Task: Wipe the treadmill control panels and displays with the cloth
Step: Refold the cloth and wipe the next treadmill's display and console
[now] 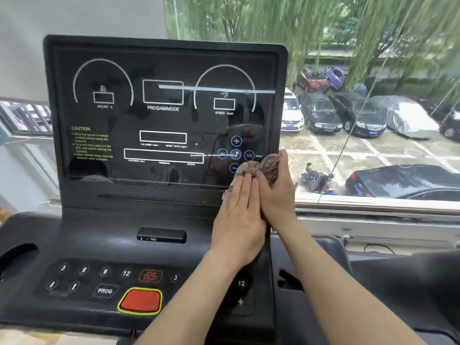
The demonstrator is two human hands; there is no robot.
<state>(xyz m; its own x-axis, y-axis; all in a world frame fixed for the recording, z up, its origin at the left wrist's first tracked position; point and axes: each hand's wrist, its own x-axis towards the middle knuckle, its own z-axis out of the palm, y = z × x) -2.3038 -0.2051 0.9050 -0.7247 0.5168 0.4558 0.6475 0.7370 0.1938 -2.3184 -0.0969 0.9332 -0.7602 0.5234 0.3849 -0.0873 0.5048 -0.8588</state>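
The black treadmill display [161, 115] stands upright in front of me, dark, with white dial outlines and blue round buttons at its lower right. A crumpled brown patterned cloth [258, 165] is pressed against that lower right corner, over the minus button. My left hand [239, 215] lies flat with its fingers on the cloth. My right hand [276, 190] grips the cloth from the right side, against the display's edge. Below lies the control panel [104, 277] with number keys, a PROG key and a red stop button [140, 300].
A large window [373, 95] right of the console looks out on parked cars and willow trees. Its sill runs just behind my right hand. A small black USB port block [161, 235] sits under the display. A cup holder recess [15, 252] is at far left.
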